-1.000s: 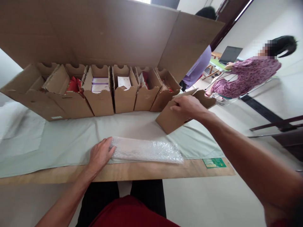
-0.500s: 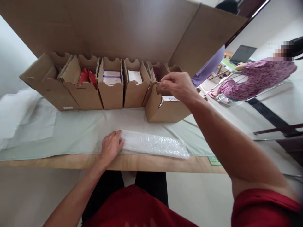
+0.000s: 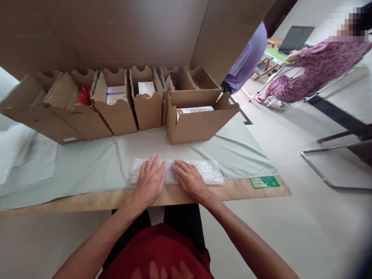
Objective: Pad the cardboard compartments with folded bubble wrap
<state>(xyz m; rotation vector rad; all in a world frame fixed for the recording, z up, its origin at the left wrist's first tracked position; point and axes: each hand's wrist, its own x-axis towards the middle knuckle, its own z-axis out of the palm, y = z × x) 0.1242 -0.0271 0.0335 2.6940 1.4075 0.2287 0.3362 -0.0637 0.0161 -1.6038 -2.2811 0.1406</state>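
Note:
A strip of clear bubble wrap point(image 3: 209, 172) lies flat on the pale green cloth point(image 3: 95, 162) near the table's front edge. My left hand point(image 3: 149, 179) rests palm-down on its left part, fingers stretched out. My right hand point(image 3: 190, 179) lies flat on its middle, fingers stretched out too. Just behind the wrap stands a small open cardboard box point(image 3: 200, 126) with a white packet inside. Neither hand holds anything.
A row of several small open cardboard boxes point(image 3: 119, 112) sits further back inside a large carton whose flaps point(image 3: 116, 35) rise above. The wooden table edge point(image 3: 87, 199) shows in front. Two people sit at a desk with a laptop point(image 3: 295, 38) at the right; a metal chair frame point(image 3: 334, 170) stands nearby.
My right hand let go of the small cardboard box, now upright behind the wrap, and came down onto the bubble wrap. My left hand slid further onto the wrap.

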